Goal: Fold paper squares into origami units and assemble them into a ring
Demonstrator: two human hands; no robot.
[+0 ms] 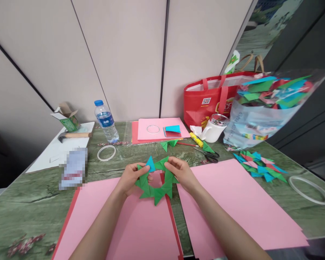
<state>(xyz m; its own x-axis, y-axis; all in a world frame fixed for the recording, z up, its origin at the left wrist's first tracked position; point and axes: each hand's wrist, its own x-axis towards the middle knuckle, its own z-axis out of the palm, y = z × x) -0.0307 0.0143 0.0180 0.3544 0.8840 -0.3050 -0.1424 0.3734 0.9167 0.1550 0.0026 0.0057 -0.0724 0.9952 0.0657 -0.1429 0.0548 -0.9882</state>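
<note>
Between my two hands is a ring of folded green paper pieces (155,192) with pointed tips around its outside. My left hand (130,177) pinches the ring's upper left, where a blue folded piece (151,164) sticks up under the thumb. On the upper right, my right hand (182,172) grips a green piece between thumb and fingers. A narrow gap shows at the top between the blue piece and the green one beside it. Behind the hands lie a few loose green folded pieces (169,144). Some fingertips are hidden behind the paper.
Pink sheets (241,202) lie in stacks on the green table (18,213). Around them are black scissors (211,156), a water bottle (107,122), a hammer (75,135), tape rolls (106,153), a white mug (213,130), a red bag (196,104) and a pile of folded paper (260,166).
</note>
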